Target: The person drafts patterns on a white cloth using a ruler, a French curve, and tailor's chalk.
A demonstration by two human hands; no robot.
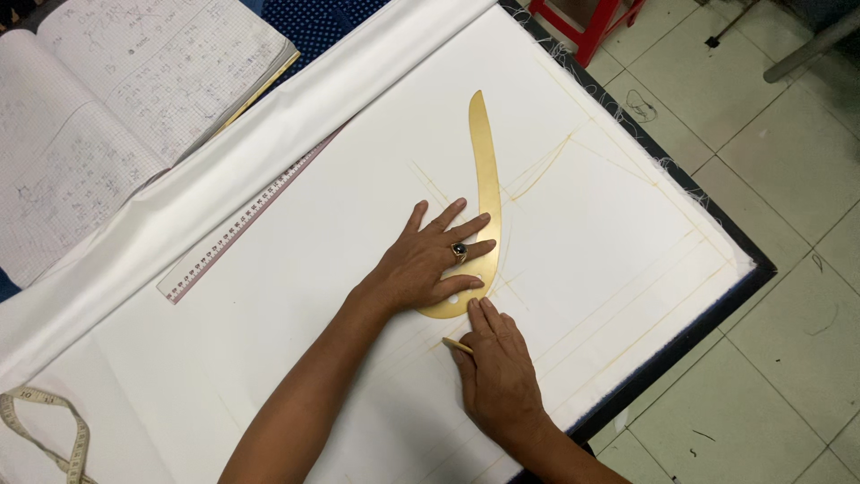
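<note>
My left hand point(428, 260) lies flat, fingers spread, pressing the yellow curved ruler point(485, 193) onto the white cloth point(296, 296); a ring with a dark stone sits on one finger. The ruler's broad rounded end is under my palm side, its narrow tip pointing away from me toward the far edge of the table point(717, 309). My right hand point(498, 376) is closed in a pinch on a thin piece of tailor's chalk point(457, 345), its tip on the cloth just beside the ruler's rounded lower end, fingertips touching that edge. Yellowish chalk lines already cross the cloth to the right of the ruler, some straight, some curved. To do this well, I judge: keep even weight across the whole left hand so the ruler cannot pivot, hold the chalk snug against the ruler's edge and leaning slightly, and draw in one smooth stroke without dragging the cloth into a wrinkle. The fabric looks smooth here, which helps. A pink straight ruler point(235, 231) lies well to the left, partly under a fold of cloth. An open squared notebook point(107, 99) full of handwriting sits at the far left corner, a measuring tape point(63, 439) curls at the near left. Tiled floor point(779, 152) beyond the table, a red stool point(591, 22) at the top.
</note>
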